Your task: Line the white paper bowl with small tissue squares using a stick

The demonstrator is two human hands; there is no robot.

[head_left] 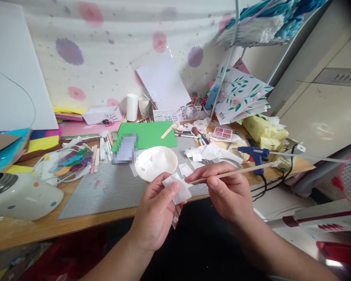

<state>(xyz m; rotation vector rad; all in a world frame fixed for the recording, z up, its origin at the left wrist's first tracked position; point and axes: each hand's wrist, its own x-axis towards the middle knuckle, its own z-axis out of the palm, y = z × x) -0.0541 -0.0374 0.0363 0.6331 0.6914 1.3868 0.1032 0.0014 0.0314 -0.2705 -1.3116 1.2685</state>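
My left hand pinches a small white paper piece between thumb and fingers, just in front of the table edge. A bit of red and white patterned material shows below that hand; what it belongs to is hidden. In my right hand is a thin wooden stick, held like a pen and pointing left. Its near tip is at the right side of the paper; whether they touch I cannot tell. Behind my left hand stands a white bowl with white paper pieces inside.
A blue glue gun lies to the right with its cable hanging down. Green card, a blurred phone-like object and paper scraps cover the grey mat. At the left lies a white flask.
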